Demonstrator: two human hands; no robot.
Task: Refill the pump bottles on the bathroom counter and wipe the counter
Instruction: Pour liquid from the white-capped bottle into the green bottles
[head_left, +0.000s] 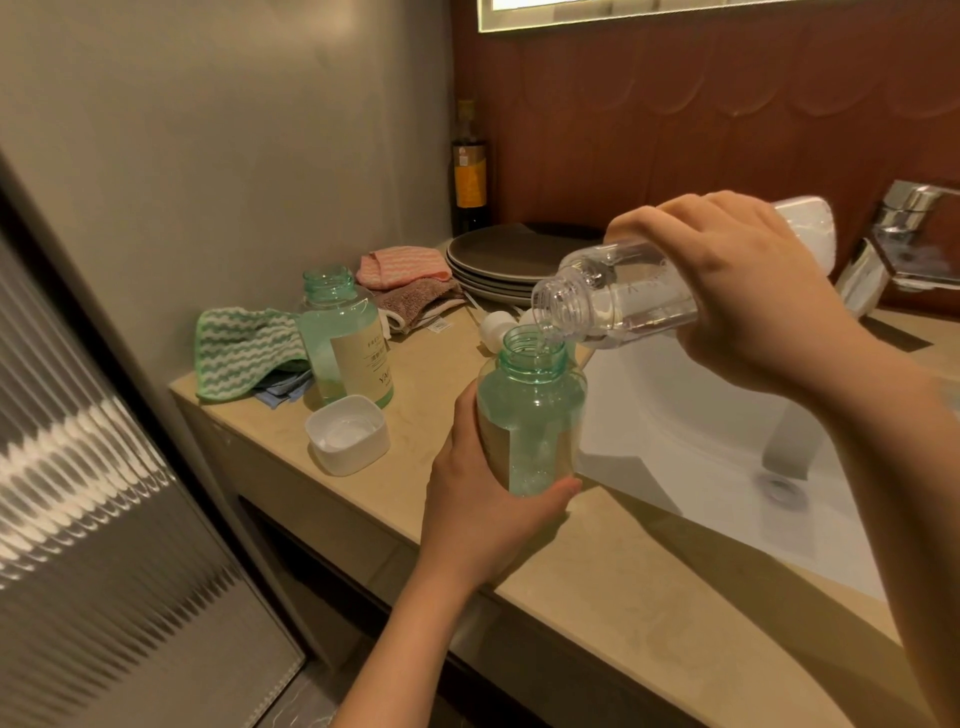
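Head view: uncapped translucent green bottle (530, 415), clear liquid inside.

I see one green pump bottle (530, 415), pump off, held upright in my left hand (483, 499) above the bench (597, 571), partly filled. Clear refill bottle (618, 301) in my right hand (737, 291), tipped mouth-down over its neck, thin stream running. Second green bottle (345, 338) stands open on the bench, labelled, liquid low. Green striped cloth (239, 348) lies just beside it.
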